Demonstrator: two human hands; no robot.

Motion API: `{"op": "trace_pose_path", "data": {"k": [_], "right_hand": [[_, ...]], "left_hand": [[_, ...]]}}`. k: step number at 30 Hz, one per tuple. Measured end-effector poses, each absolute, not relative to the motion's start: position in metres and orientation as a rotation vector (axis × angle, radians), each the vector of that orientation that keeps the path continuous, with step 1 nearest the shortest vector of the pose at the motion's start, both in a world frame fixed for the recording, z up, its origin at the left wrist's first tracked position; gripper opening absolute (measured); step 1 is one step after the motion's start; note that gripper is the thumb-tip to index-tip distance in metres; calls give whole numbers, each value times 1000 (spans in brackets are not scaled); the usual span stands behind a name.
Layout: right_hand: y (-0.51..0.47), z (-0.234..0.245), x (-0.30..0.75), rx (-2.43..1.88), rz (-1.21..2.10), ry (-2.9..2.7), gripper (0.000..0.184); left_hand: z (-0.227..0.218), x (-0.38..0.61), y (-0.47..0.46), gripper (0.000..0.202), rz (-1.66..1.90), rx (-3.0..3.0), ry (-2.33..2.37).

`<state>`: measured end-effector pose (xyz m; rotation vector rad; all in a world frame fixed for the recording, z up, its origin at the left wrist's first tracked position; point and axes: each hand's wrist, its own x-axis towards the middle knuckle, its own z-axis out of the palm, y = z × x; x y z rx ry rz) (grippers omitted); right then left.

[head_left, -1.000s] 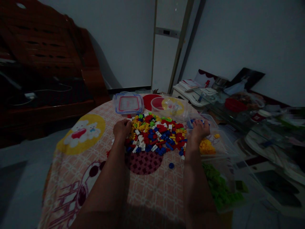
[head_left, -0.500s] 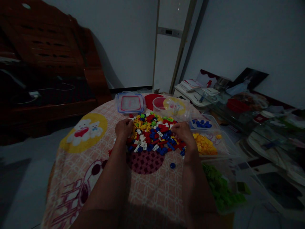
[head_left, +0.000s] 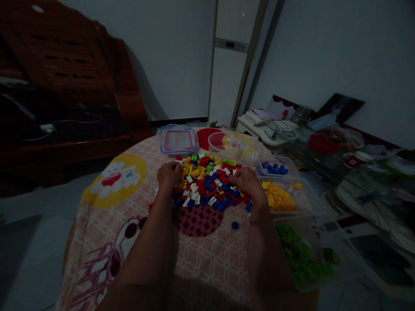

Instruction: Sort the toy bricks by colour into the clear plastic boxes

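A mixed heap of toy building bricks in red, white, blue, yellow and green covers the middle of the table. At the heap's left edge is my left hand, its fingers curled in among the bricks; its fingertips are partly hidden. My right hand reaches over the right side of the heap, thumb and fingers drawn together near red and blue bricks. Whatever lies between those fingers is too dark and small to name. A round blue piece lies apart on the cloth, in front of the heap.
Right of the heap stand clear tubs with blue bricks, yellow bricks and green bricks. Behind it are a blue-rimmed lid and a clear round container. A cluttered glass table adjoins at right.
My right hand has shifted very slightly left and down at the heap, fingers still drawn together. My left hand stays almost where it was.
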<state>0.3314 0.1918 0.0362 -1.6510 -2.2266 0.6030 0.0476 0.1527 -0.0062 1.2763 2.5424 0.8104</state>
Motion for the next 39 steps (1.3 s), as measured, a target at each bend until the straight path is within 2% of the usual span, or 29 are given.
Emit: {"op": "trace_pose_path", "data": {"k": [8,14,20,26,30,34,39], "right_hand": [[202,28,337,-1491,892,-1415,16],[208,21,335,-1283,1034,-1087,23],[219,6,337,-1121,983,-789,28],[229,-4,351,-1076,728,-520,35],[235,-2,360,-1083,644,-472,47],[229,9,358,-1154,692,-626,34],[207,29,341,-1223,1056,-1055,18]], "left_hand": [[-11,46,154,41,855,1281,2542],[-12,46,154,41,849,1259,2548],[-11,46,154,42,836,1269,2539],[-8,48,152,41,823,1248,2538],[-7,49,152,42,814,1251,2534],[-7,49,151,43,821,1248,2534],[-8,48,152,42,845,1252,2532]]}}
